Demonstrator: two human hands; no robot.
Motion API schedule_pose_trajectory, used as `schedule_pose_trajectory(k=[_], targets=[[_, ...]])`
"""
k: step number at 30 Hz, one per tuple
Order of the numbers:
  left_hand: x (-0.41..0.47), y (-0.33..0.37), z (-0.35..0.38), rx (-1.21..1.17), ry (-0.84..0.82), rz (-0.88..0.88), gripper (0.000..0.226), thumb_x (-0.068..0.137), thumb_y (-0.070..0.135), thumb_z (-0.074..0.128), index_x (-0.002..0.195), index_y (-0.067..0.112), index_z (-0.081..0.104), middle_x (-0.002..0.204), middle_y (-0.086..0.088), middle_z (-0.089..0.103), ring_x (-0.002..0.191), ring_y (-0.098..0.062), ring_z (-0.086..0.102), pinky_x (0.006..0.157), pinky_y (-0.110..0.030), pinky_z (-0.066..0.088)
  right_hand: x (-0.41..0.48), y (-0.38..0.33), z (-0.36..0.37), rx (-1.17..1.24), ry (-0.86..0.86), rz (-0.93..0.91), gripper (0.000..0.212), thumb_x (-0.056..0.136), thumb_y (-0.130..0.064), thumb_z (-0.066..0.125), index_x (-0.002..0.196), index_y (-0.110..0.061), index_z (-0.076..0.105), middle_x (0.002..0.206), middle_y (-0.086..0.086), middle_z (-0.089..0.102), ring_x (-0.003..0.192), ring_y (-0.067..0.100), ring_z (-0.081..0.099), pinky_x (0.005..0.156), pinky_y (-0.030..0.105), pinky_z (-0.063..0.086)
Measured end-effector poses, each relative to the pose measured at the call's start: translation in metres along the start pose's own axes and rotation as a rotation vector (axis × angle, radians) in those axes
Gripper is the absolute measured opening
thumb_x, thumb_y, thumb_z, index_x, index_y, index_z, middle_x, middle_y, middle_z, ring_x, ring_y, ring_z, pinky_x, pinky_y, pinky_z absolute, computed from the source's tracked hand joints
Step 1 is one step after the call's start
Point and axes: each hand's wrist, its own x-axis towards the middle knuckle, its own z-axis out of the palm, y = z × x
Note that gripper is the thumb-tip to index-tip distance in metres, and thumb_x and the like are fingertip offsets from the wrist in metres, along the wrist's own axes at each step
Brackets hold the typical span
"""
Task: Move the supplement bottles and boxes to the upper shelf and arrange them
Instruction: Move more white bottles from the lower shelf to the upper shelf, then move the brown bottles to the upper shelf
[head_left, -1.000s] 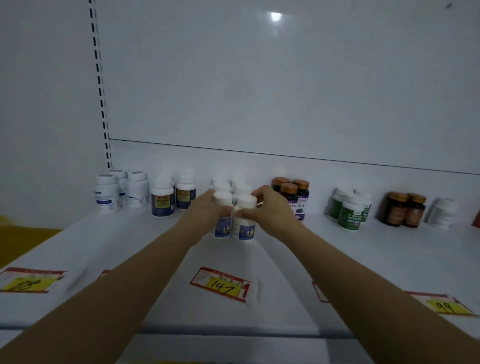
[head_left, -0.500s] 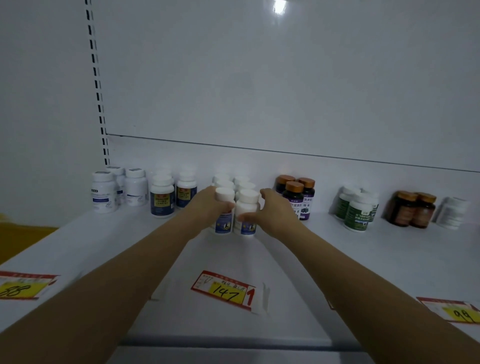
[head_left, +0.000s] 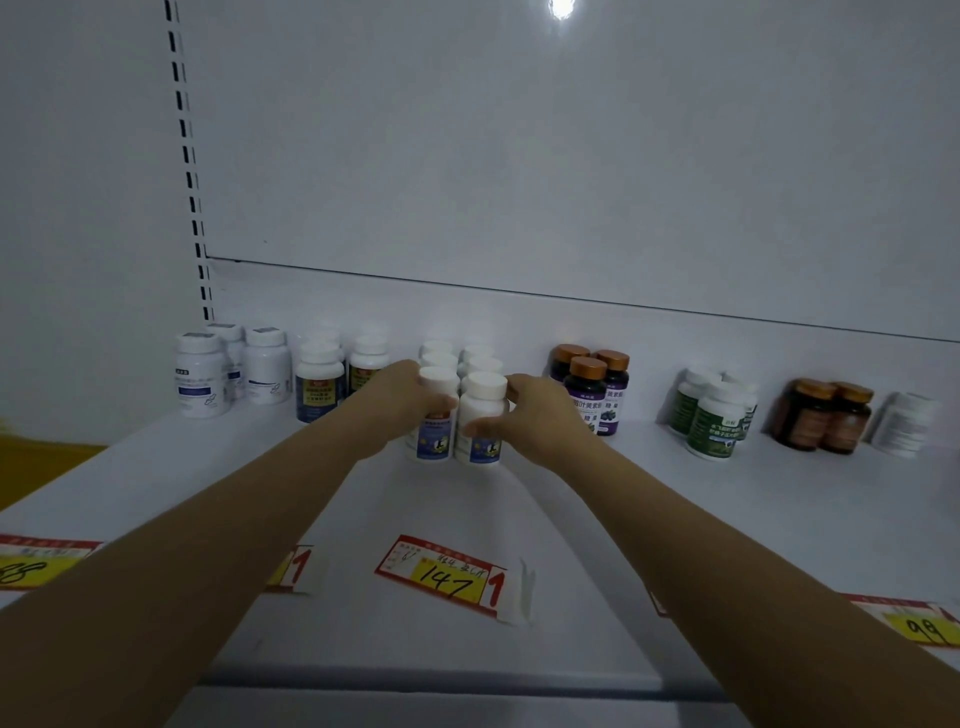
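Two white bottles with blue labels stand side by side on the white shelf (head_left: 649, 499), just in front of a row of like bottles (head_left: 457, 356). My left hand (head_left: 397, 402) curls round the left bottle (head_left: 435, 423), thumb across its front. My right hand (head_left: 543, 418) holds the right bottle (head_left: 480, 415), thumb on its front and index finger beside the cap. Both bottles are upright and rest on the shelf.
Along the back stand white bottles (head_left: 200, 382), blue-and-yellow labelled bottles (head_left: 319, 389), purple ones with orange caps (head_left: 587, 397), green-labelled ones (head_left: 711, 423), brown ones (head_left: 821, 415) and a white one (head_left: 906, 423). A price tag "147" (head_left: 447, 574) lies near the front edge.
Both hands have slid the two bottles back a little, closer to the row behind. The view has tilted up slightly.
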Motion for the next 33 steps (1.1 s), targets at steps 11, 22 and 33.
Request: schedule_pose_trajectory(k=[11,22,33], targets=[[-0.007,-0.005,0.007,0.186,0.042,0.069,0.019,0.075,0.009,0.065,0.072,0.009,0.046,0.067,-0.005,0.051,0.059,-0.013,0.045,0.052,-0.021,0.034,-0.005,-0.003,0.004,-0.033,-0.002,-0.018,0.049,0.078,-0.024,0.073,0.120,-0.008,0.055,0.116,0.010,0.064,0.086,0.013,0.051,0.072,0.024,0.042],[-0.015,-0.004,0.009,0.309,0.049,0.001,0.069,0.068,0.008,0.076,0.122,-0.002,0.035,0.107,-0.016,0.050,0.102,-0.029,0.055,0.080,-0.032,0.046,-0.014,-0.008,-0.006,-0.202,-0.074,0.074,0.065,0.078,-0.034,0.074,0.128,-0.006,0.044,0.126,0.013,0.056,0.105,0.024,0.055,0.078,0.027,0.041],[-0.092,0.043,0.036,0.899,-0.100,0.021,0.039,0.087,0.035,0.059,0.113,0.005,0.056,0.118,-0.012,0.059,0.095,-0.024,0.053,0.079,-0.029,0.042,-0.090,0.014,-0.075,-0.574,-0.229,-0.021,0.054,0.090,-0.044,0.056,0.131,-0.009,0.051,0.129,0.012,0.056,0.113,0.027,0.054,0.091,0.032,0.043]])
